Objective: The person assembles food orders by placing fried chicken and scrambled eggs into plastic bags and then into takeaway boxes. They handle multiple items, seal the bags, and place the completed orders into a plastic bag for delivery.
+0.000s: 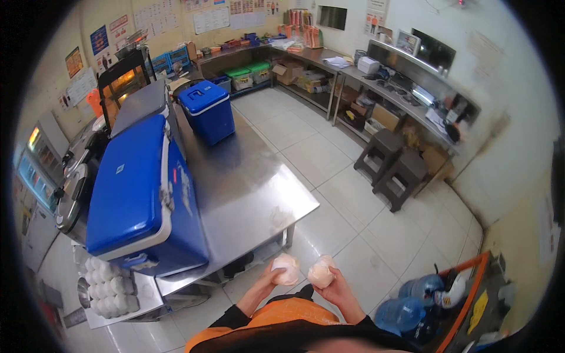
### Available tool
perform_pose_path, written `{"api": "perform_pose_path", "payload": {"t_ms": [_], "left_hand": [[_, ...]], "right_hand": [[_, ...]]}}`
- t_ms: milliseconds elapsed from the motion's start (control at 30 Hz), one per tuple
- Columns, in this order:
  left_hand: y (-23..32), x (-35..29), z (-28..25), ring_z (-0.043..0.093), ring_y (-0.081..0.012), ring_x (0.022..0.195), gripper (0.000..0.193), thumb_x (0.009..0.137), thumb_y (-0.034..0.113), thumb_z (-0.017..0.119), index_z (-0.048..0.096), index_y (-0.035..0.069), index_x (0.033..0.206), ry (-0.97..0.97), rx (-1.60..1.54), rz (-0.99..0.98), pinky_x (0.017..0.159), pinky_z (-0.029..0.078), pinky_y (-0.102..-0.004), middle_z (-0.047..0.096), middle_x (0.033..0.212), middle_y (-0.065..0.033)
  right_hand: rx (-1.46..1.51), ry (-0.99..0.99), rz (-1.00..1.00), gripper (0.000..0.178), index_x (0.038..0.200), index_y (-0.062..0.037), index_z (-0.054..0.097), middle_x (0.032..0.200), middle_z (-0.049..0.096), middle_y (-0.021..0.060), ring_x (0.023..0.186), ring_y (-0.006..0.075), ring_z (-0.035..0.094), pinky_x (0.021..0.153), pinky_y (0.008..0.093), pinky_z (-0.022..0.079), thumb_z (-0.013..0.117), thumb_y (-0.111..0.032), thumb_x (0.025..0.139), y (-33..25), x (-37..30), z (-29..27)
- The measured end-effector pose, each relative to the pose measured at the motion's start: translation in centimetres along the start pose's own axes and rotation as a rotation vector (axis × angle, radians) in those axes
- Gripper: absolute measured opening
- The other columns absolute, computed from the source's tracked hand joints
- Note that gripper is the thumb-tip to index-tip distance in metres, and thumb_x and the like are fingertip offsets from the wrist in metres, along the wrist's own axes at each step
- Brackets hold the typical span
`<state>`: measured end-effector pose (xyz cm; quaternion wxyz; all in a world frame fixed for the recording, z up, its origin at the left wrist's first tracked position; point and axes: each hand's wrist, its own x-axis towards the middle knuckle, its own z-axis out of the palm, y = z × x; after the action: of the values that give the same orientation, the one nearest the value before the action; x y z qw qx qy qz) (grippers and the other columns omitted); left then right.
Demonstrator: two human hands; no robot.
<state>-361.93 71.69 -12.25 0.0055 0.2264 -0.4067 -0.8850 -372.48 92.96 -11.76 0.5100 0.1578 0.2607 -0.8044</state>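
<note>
My left hand [262, 289] is closed around a round, pale pinkish-white wrapped bundle [286, 269]. A second bundle [320, 271], alike in size and colour, sits in my right hand [339, 291], whose fingers wrap its right side. Both are held in front of my orange apron [294, 310], above the tiled floor, with a small gap between them. What is inside the wrapping cannot be seen. To the left, several white rounded wrapped bundles [112, 288] lie in rows at the end of the metal table [259, 206].
A large blue cooler [132, 188] and a smaller blue cooler [207, 112] stand on the table. Brown stools [400, 176] are at right, under a long counter [388, 88]. Large blue water bottles [400, 315] stand near an orange-framed rack [465, 297] at lower right.
</note>
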Motion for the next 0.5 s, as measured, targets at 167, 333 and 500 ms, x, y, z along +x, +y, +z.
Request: {"api": "perform_pose_path", "payload": {"t_ms": [167,333,500], "left_hand": [[4.2,16.7,10.7,0.047,-0.0229,0.116,0.059,0.081,0.015,0.062,0.033,0.007,0.132,-0.108,-0.023,-0.005,0.096,0.043,-0.038,0.048,0.123,-0.0099],[7.5,31.8,20.3,0.045,-0.0231,0.118,0.063,0.079,0.018,0.065,0.032,0.006,0.132,-0.115,-0.072,0.017,0.097,0.04,-0.0365,0.046,0.124,-0.012],[10.4,45.3,23.6,0.044,-0.0235,0.118,0.062,0.08,0.019,0.063,0.032,0.004,0.131,0.132,-0.018,0.058,0.097,0.039,-0.0359,0.047,0.122,-0.0118]], "right_hand": [[0.145,0.185,-0.078,0.044,0.118,-0.0152,0.049,0.112,0.057,0.0037,0.1,0.0225,0.055,0.081,0.0378,0.043,0.059,-0.035,0.08,-16.3,5.1,-4.2],[0.063,0.332,-0.277,0.044,0.115,-0.0167,0.05,0.108,0.058,0.0027,0.097,0.0215,0.055,0.077,0.0361,0.044,0.058,-0.039,0.079,-36.2,9.5,-9.5],[-0.076,0.372,-0.233,0.045,0.116,-0.0171,0.049,0.11,0.057,0.0025,0.097,0.0207,0.055,0.077,0.0348,0.044,0.059,-0.04,0.079,-53.5,18.5,-8.6]]}}
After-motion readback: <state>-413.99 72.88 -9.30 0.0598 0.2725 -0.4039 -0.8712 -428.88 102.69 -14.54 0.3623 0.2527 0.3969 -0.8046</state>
